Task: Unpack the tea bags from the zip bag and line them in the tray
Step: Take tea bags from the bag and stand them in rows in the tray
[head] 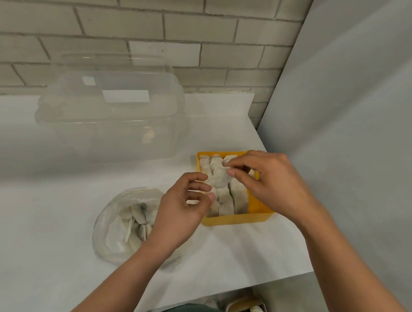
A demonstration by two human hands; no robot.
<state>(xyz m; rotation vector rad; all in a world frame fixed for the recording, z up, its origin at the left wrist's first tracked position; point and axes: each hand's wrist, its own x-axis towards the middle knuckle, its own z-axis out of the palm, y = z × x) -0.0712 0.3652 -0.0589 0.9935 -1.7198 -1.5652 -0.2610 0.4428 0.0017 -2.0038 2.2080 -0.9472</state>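
A yellow tray (237, 219) sits on the white counter near its right end, holding rows of pale tea bags (225, 200) standing on edge. Over the tray, my right hand (270, 178) pinches the top corner of one tea bag (219, 179). My left hand (186, 204) holds the same tea bag's lower left edge with thumb and fingertips. To the left of the tray lies the open clear zip bag (117, 222) with several tea bags still inside; my left wrist covers its right side.
Several stacked clear plastic tubs (110, 118) stand at the back of the counter against a brick wall. A grey wall (356, 124) borders the counter on the right. The counter's front edge (231, 295) runs just below my forearms.
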